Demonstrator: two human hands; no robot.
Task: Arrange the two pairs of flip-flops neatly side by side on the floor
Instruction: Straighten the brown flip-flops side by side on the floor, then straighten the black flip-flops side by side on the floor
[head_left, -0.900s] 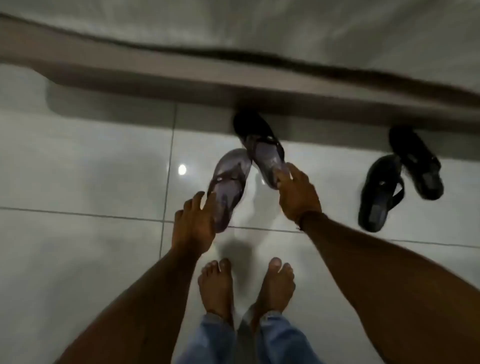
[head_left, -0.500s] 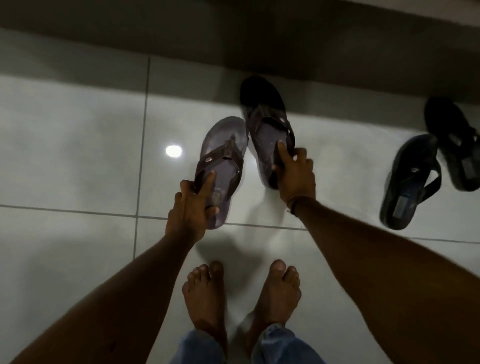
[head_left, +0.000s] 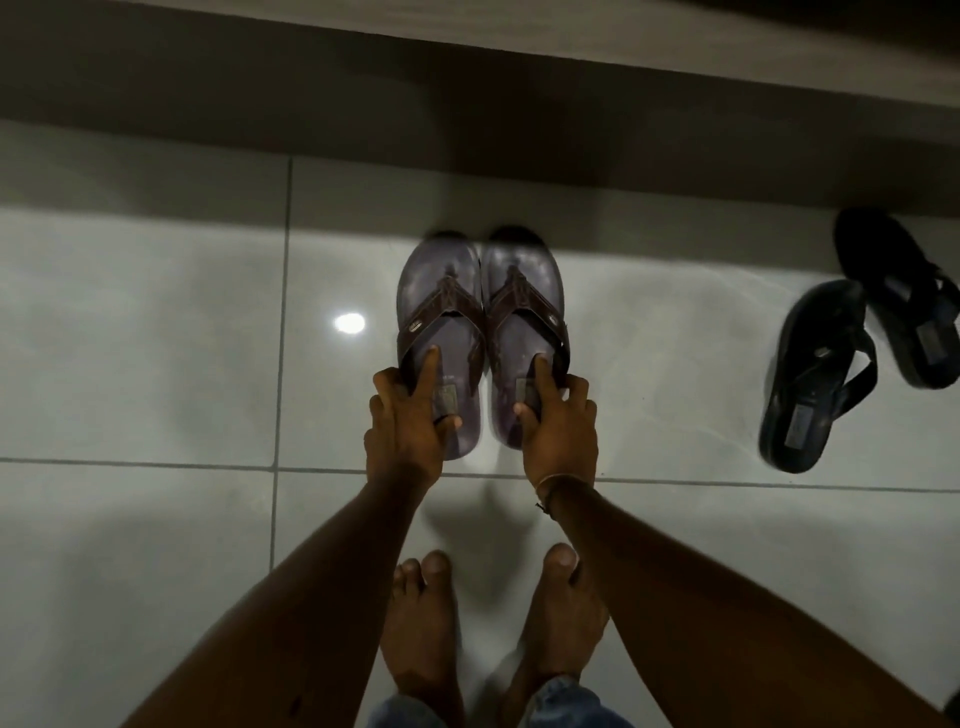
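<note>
A pale, glossy tiled floor filled most of the frame, crossed by dark grout lines and carrying a small bright reflection of a lamp left of centre. Across the upper part of the frame ran a dark band of shadow below a lighter ledge.

Two bare forearms reached up from the bottom edge toward the centre, and between them stood two bare feet with blue denim hems at the very bottom.

At the centre lay the brown pair of flip-flops: the left flip-flop and the right flip-flop sat parallel, inner edges touching or nearly so, toes pointing toward the top of the frame. The left hand was closed around the heel of the left one, forefinger laid along the footbed. The right hand gripped the heel of the right one in the same way, a thin band showing at its wrist.

At the right of the frame, well apart from the brown pair, lay the black pair, untidy: one sandal angled toward the lower left, the other slanted above it at the edge, the two overlapping or touching.
</note>
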